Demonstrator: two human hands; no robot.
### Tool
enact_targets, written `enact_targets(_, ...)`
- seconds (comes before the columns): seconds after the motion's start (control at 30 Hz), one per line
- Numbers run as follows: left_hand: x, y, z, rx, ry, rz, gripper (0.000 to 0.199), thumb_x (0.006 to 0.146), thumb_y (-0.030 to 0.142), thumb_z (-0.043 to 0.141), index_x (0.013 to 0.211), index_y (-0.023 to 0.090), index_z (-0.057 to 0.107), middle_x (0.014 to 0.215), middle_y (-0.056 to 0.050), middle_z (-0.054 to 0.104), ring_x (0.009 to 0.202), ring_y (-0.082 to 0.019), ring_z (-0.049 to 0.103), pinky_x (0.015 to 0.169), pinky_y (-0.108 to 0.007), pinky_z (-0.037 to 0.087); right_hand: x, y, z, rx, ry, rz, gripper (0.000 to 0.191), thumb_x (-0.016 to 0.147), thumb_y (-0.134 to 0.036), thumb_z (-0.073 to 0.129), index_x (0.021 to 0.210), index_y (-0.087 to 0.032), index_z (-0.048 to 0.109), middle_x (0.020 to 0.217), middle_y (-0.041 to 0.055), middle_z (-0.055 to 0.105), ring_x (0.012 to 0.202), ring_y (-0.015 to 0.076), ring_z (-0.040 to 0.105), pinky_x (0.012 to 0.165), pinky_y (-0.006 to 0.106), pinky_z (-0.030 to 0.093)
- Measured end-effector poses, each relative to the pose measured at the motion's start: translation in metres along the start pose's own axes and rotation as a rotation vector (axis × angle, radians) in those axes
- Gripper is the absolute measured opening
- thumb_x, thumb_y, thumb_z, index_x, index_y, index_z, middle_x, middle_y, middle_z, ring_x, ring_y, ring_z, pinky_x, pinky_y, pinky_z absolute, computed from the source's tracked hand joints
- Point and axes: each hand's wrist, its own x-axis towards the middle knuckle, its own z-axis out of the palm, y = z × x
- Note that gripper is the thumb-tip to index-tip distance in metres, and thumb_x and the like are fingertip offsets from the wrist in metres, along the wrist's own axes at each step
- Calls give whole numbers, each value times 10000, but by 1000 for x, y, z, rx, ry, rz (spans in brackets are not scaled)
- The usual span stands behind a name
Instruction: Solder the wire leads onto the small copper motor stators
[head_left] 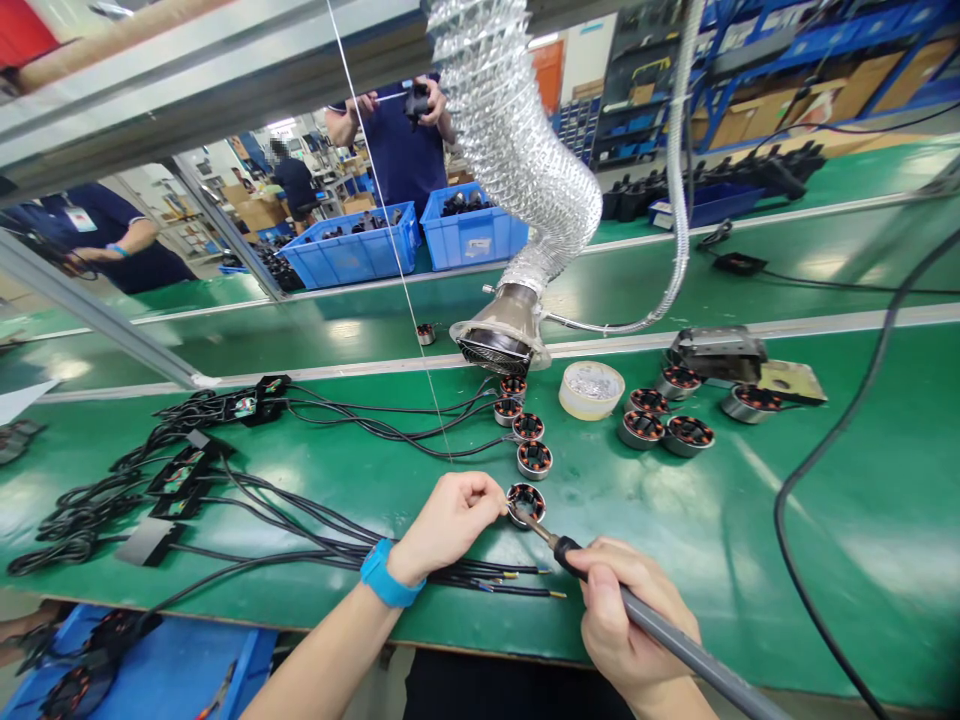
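My right hand grips a soldering iron, and its tip rests at the near motor stator, a metal ring with copper windings. My left hand, with a blue wrist strap, is closed in a pinch at the stator's left side. A thin solder wire runs down from above to this hand; its end between the fingers is mostly hidden. Black cables with stripped coloured ends lie under and beside my left wrist. Beyond stand several more stators, some joined to cables.
A fume extractor hood on a silver duct hangs ahead. A round tub and more stators stand to the right. A black cord loops down at the right. Blue bins and co-workers are across the bench.
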Motion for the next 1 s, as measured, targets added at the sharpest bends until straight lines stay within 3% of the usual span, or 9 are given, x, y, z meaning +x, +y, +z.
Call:
enact_targets(0.2, 0, 1, 1, -13, -2, 2, 195, 835, 266, 583, 721, 110, 607, 697, -14, 575, 673, -95, 473, 646, -204, 360, -1, 1, 0, 8, 1, 13, 184, 902, -67, 519, 928, -184, 660, 715, -16, 620, 681, 129, 605, 662, 284, 500)
enact_targets(0.53, 0, 1, 1, 4, -4, -8, 211, 840, 284, 583, 720, 113, 609, 673, -6, 551, 641, -89, 437, 611, -209, 321, -18, 9, 1, -19, 121, 141, 154, 902, -168, 537, 877, -181, 688, 678, 8, 632, 660, 185, 656, 654, 334, 570)
enact_targets(0.87, 1, 0, -1, 1, -13, -6, 216, 845, 290, 585, 725, 112, 613, 691, -11, 574, 656, -91, 455, 627, -207, 338, -13, 7, 1, -13, 92, 115, 154, 909, -126, 548, 930, -183, 689, 741, 5, 663, 678, 168, 662, 707, 329, 572)
enact_targets(1.0, 0, 1, 0, 1, -12, -6, 220, 844, 295, 586, 721, 114, 609, 691, -10, 576, 659, -92, 461, 631, -207, 343, -3, 3, 2, -31, 24, 74, 182, 925, -89, 546, 1008, -181, 679, 768, -1, 664, 654, 132, 645, 700, 286, 554)
